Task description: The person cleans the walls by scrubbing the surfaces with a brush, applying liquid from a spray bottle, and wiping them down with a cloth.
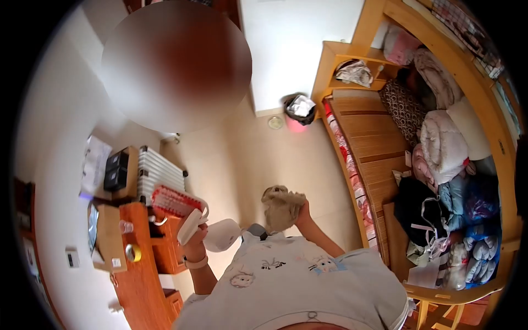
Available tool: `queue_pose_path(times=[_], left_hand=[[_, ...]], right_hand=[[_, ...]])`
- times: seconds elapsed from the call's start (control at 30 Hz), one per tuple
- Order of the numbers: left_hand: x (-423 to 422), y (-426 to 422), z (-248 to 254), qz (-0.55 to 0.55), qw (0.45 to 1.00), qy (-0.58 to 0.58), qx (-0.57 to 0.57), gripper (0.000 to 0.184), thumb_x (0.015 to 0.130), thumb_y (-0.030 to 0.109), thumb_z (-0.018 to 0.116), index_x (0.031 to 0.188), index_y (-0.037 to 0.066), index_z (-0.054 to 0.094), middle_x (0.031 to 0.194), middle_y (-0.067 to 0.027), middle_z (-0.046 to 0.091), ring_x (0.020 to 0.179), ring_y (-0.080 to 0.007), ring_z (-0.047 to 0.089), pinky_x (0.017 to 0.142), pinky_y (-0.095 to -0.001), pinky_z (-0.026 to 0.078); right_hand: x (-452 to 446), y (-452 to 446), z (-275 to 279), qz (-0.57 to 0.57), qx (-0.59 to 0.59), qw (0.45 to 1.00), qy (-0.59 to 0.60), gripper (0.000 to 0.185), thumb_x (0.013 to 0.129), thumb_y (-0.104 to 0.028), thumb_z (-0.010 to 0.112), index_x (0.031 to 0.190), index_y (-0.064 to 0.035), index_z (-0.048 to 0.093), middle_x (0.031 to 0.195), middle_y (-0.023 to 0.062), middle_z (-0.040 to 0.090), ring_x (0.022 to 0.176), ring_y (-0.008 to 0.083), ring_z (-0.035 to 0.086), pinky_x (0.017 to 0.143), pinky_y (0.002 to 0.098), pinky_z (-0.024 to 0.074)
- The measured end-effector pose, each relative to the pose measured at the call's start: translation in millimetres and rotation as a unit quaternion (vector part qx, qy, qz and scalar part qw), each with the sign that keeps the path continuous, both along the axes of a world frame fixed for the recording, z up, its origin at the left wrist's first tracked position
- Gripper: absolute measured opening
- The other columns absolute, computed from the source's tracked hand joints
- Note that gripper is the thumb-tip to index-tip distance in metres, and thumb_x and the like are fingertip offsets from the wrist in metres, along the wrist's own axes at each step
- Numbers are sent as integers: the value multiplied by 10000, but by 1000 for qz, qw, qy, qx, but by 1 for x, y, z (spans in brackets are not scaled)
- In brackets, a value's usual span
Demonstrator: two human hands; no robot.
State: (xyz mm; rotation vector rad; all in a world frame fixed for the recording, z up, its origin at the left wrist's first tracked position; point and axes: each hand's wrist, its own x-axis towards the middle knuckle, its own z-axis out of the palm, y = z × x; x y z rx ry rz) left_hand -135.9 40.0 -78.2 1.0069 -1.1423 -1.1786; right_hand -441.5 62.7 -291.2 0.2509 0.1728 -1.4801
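I'm gripping white object [190, 226] in left hand [194, 245], clutching beige cloth [280, 210] in right hand [303, 214]; cloth extending toward right hand's nine o'clock, sitting at left hand's two.

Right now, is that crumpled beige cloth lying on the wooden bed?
No, the right hand grips the crumpled beige cloth above the pale floor.

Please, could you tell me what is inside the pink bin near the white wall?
Crumpled white paper, perhaps tissue, lies at the top, within the black bag lining the pink bin. Whatever is below is covered and cannot be seen.
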Motion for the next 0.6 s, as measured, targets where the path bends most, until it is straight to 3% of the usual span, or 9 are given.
queue_pose_path(times=[0.13, 0.17, 0.2, 0.27, 0.3, 0.33, 0.43, 0.53, 0.6], left_hand=[[-80, -69, 11, -51, 998, -22, 17, 362, 562, 89, 543, 893, -53, 569, 708, -53, 523, 608, -121, 478, 557, -233, 398], [-90, -88, 4, -72, 996, -44, 12, 396, 546, 101, 570, 910, -55, 577, 723, -53, 533, 599, -108, 478, 543, -222, 398], [-101, -103, 3, -71, 997, -41, 12, 396, 546, 101, 570, 910, -55, 577, 723, -53, 533, 599, -108, 478, 543, -222, 398], [-122, -139, 1, -91, 995, -22, 39, 407, 548, 89, 576, 928, -57, 580, 720, -55, 539, 585, -109, 485, 526, -214, 401], [-129, -163, -20, -51, 989, -139, 9, 408, 549, 65, 571, 936, -62, 583, 708, -55, 543, 580, -108, 496, 518, -207, 406], [-146, -190, -18, -66, 994, -73, 37, 393, 549, 36, 557, 928, -62, 588, 706, -53, 550, 586, -104, 503, 521, -205, 410], [-174, -268, -29, -94, 990, -109, 14, 385, 542, 28, 559, 917, -56, 594, 720, -50, 560, 587, -104, 503, 523, -207, 413], [-202, -331, -17, -124, 990, -68, 21, 366, 538, 23, 600, 896, -34, 646, 890, -131, 610, 849, -209, 561, 747, -301, 451], [-216, -366, -9, -120, 982, -140, -30, 344, 526, 63, 606, 852, -38, 652, 911, -145, 604, 919, -247, 546, 810, -325, 427]], right_hand=[[-56, -20, -12, 7, -23, 999, 31, 291, 833, -239, 420, 992, -34, 549, 973, 133, 600, 903, 266, 578, 815, 418, 477], [-74, -36, -57, -33, 34, 977, 208, 336, 811, -225, 410, 1038, -11, 535, 962, 156, 606, 826, 284, 596, 767, 422, 489], [-87, -53, -57, -33, 33, 976, 211, 336, 811, -225, 410, 1038, -11, 535, 962, 156, 606, 826, 284, 596, 767, 422, 489], [-113, -98, -47, -4, -174, 981, 81, 447, 851, -326, 354, 1134, -7, 489, 915, 179, 601, 748, 293, 591, 731, 444, 489], [-115, -122, 51, -4, -221, 975, -15, 372, 817, -219, 394, 1081, 11, 516, 1014, 183, 594, 792, 317, 604, 760, 430, 492], [-138, -153, 39, -12, -225, 974, -10, 372, 817, -219, 394, 1081, 11, 516, 1014, 183, 594, 792, 317, 604, 760, 430, 492], [-193, -230, 37, -53, -82, 984, 147, 406, 813, -224, 421, 1132, 17, 492, 1048, 185, 584, 859, 323, 603, 779, 429, 497], [-243, -305, 67, 25, 30, 976, 213, 402, 786, -180, 454, 1133, 20, 484, 1058, 181, 576, 886, 300, 598, 776, 414, 500], [-263, -352, 94, -1, -24, 947, 322, 405, 728, -92, 504, 1121, 5, 492, 1010, 153, 583, 864, 257, 595, 761, 376, 504]])
